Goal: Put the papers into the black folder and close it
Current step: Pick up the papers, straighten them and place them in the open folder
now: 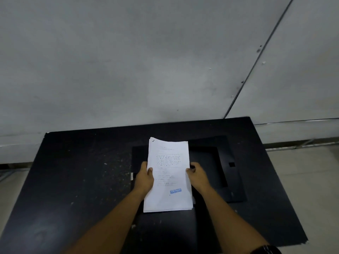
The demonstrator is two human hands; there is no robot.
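Note:
A stack of white printed papers (pixel 167 176) with a blue "REJECTED" stamp near its lower edge is held over the open black folder (pixel 211 165), which lies flat on the black table. My left hand (pixel 144 177) grips the stack's left edge, thumb on top. My right hand (pixel 197 173) grips its right edge the same way. The folder's left half is mostly hidden under the papers and my left hand; its right half shows an inner pocket and a small slot.
The black table (pixel 73 180) is speckled with pale marks and stands against a grey wall (pixel 128 61). A small pale tag (pixel 131 176) lies at the folder's left edge. A dark watch (pixel 266 249) is on my right wrist.

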